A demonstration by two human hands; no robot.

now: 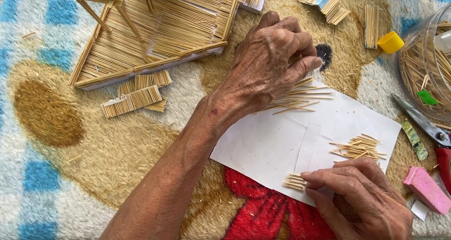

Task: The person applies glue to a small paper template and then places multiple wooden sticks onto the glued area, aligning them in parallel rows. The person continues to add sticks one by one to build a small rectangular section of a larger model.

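Pinching a loose bunch of thin wooden toothpicks (296,96), the left hand (268,66) hovered over the white paper sheet (263,146). The right hand (361,197) pressed its fingertips (307,175) on a small glued toothpick row (293,181).

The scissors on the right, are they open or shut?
Cannot tell. Only one grey blade and part of a red handle of the scissors show; the rest runs off the picture's edge.

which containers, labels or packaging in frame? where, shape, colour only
Clear plastic jar: right edge, round, lying tilted, full of wooden sticks.
Green label: small tag on the jar's wall.
Yellow cap: upper right, on the rug beside the jar.
Pink block: lower right, rectangular; whether it is a package, unclear.
No signs or screens.
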